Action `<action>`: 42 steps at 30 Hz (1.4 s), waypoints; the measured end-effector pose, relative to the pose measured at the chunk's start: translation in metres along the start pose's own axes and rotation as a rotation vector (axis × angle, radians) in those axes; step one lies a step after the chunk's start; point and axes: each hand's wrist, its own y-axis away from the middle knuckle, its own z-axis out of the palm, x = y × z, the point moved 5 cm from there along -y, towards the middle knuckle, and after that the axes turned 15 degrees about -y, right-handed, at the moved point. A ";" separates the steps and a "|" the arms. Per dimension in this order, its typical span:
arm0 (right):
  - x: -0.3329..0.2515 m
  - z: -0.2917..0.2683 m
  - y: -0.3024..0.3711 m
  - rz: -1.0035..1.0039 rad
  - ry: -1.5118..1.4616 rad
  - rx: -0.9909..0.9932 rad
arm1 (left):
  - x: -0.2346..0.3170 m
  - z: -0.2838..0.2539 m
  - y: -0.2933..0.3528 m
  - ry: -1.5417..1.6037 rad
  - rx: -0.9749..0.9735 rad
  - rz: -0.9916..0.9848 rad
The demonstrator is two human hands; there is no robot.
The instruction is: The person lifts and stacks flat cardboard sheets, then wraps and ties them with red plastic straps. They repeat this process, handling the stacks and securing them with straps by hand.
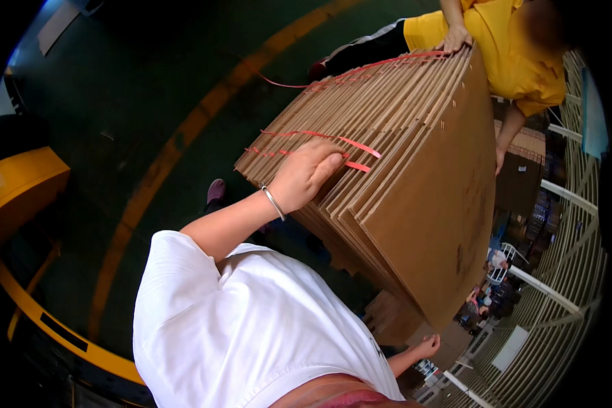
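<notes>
A thick stack of flat brown cardboard sheets stands before me, its layered edges facing up. Across these edges lie pink-red straps, with loose ends sticking out. My left hand, a silver bangle on its wrist, rests over the near part of the edges with its fingers curled around a strap. Lower right, close to the stack's bottom corner, my right hand is curled closed; whether anything is in it cannot be made out. At the far end, a co-worker's hand presses on the stack beside another red strap.
The co-worker in a yellow shirt stands at the stack's far end. An orange-yellow machine cover and a yellow rail are on the left. A yellow line curves over the dark green floor. More cardboard stands behind the stack.
</notes>
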 end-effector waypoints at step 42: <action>0.422 -0.188 0.279 0.812 -0.624 0.559 | 0.259 0.177 -0.199 -0.919 0.043 1.049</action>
